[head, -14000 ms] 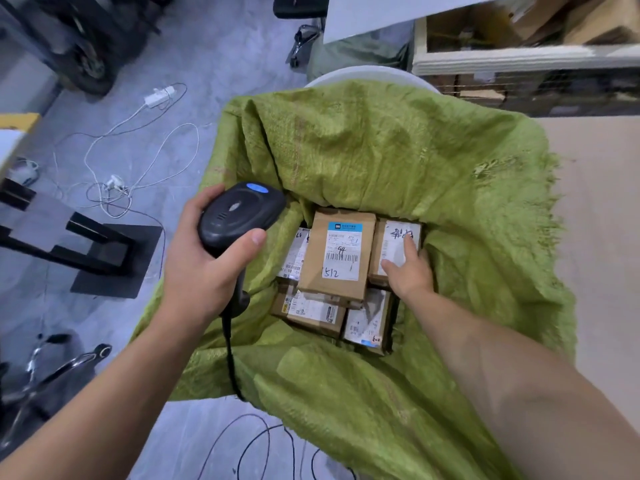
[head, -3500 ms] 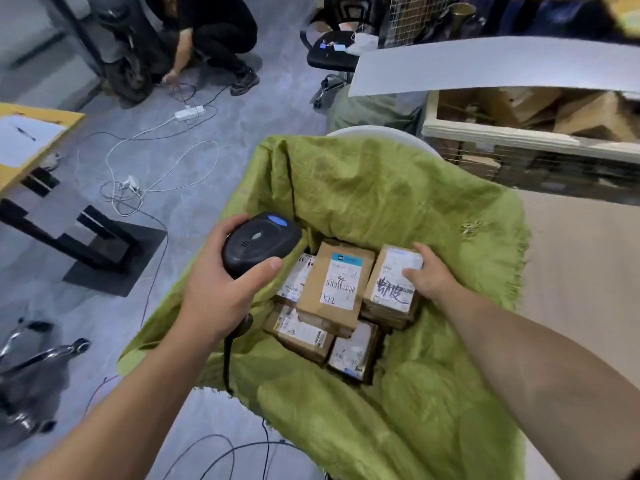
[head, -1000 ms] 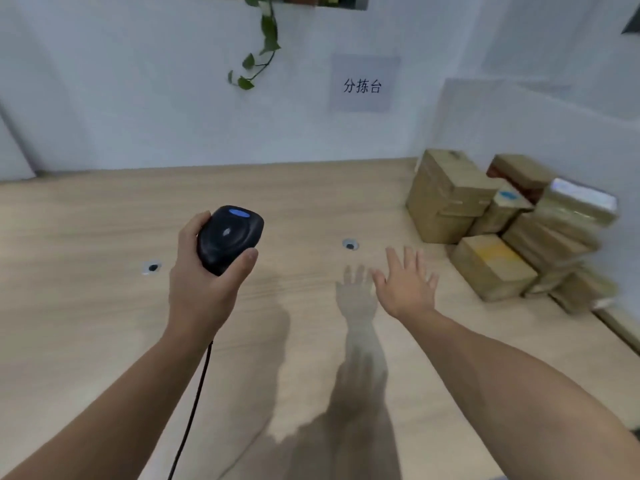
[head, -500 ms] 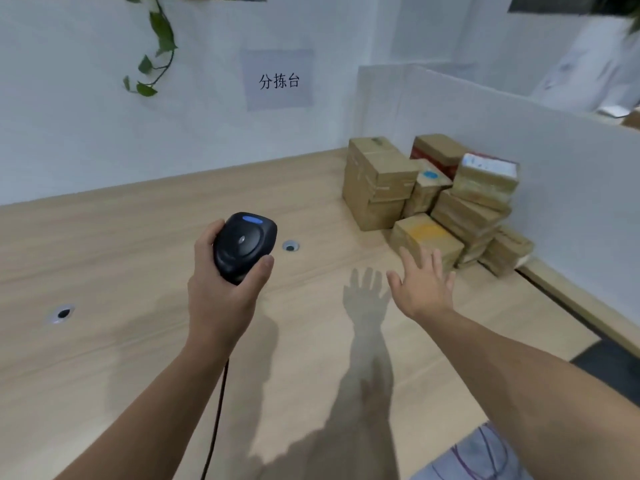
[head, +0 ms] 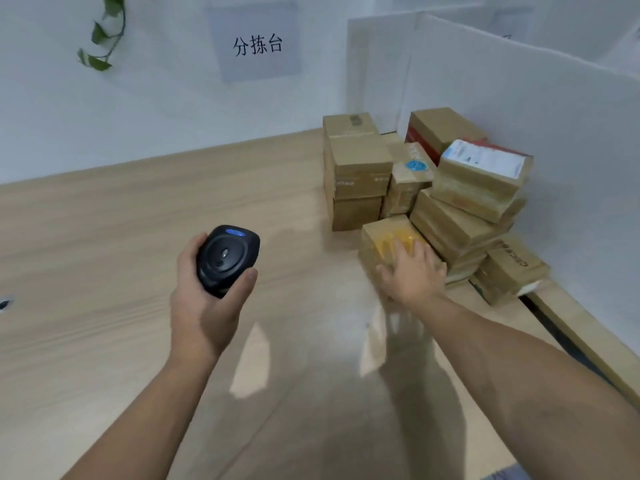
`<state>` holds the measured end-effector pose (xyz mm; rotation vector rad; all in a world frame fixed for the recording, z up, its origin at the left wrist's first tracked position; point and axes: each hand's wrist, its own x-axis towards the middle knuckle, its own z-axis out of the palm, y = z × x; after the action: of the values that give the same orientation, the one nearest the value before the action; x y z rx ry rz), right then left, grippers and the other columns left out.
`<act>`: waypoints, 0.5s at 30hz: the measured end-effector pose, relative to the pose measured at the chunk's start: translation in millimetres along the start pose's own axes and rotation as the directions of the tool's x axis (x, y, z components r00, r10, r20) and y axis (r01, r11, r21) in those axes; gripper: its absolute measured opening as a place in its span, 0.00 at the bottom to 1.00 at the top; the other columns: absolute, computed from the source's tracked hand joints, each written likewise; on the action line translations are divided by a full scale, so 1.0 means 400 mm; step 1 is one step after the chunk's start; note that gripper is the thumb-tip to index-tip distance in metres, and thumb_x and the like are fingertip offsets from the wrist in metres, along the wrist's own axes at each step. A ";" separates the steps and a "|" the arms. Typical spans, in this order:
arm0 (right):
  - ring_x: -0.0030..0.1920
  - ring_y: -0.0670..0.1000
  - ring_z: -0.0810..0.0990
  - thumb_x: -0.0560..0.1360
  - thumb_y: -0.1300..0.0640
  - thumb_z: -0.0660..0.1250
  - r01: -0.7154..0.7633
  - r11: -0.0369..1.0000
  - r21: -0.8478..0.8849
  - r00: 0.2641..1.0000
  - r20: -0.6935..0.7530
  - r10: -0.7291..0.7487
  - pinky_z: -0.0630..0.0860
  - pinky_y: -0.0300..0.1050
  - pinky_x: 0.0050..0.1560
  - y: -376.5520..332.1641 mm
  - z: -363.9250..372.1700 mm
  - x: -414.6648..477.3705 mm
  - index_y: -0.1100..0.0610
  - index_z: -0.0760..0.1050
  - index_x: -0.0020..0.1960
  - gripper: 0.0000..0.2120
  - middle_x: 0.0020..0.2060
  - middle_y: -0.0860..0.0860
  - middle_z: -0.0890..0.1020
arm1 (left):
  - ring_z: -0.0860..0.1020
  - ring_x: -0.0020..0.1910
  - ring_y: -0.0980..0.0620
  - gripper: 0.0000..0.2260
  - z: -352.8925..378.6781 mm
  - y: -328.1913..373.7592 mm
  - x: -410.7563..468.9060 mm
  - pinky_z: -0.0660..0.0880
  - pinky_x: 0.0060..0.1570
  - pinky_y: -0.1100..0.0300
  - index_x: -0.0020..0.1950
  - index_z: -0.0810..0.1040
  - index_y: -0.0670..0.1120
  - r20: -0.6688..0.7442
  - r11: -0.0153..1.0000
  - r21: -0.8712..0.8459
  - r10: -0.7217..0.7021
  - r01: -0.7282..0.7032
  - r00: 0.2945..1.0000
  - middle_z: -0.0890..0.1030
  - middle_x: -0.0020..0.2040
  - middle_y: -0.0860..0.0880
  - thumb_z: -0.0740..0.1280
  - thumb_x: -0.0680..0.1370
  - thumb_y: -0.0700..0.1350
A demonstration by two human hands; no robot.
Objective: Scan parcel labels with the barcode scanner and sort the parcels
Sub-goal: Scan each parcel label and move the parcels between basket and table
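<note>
We see a matt black plastic barcode scanner (head: 227, 258), brown cardboard parcels (head: 360, 168) with glossy tape in places, a smooth pale wood-grain tabletop (head: 104, 237), and a paper sign (head: 256, 43).

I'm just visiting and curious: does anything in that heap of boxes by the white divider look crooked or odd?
Yes. The white-labelled parcel on top sits tilted on slanted boxes beneath it, and the lowest parcel at the right lies askew. Nothing looks spilled or torn.
</note>
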<state>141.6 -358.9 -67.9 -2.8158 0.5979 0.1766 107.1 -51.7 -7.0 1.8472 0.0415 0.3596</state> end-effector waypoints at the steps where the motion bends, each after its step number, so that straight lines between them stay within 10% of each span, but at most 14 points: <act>1: 0.80 0.58 0.48 0.81 0.37 0.56 0.021 1.000 -0.006 1.000 0.003 -0.021 0.51 0.67 0.75 0.013 0.005 0.021 0.45 0.50 0.81 0.33 0.81 0.56 0.51 | 0.78 0.57 0.61 0.35 0.022 0.006 -0.006 0.75 0.59 0.60 0.71 0.67 0.59 -0.007 0.999 0.030 0.018 -0.018 1.000 0.79 0.59 0.60 0.75 0.66 0.58; 15: 0.78 0.57 0.50 0.77 0.34 0.61 0.334 0.929 -0.161 0.942 0.081 -0.325 0.48 0.76 0.72 0.022 0.097 0.078 0.37 0.48 0.79 0.36 0.77 0.49 0.55 | 0.79 0.57 0.33 0.33 0.065 0.021 0.015 0.73 0.51 0.25 0.67 0.67 0.69 -0.137 0.991 0.043 -0.120 0.126 0.983 0.79 0.59 0.59 0.74 0.64 0.62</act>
<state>163.7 -368.0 -112.3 -3.0142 0.0928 0.2463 118.4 -77.2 -4.4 1.8591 0.2583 0.3985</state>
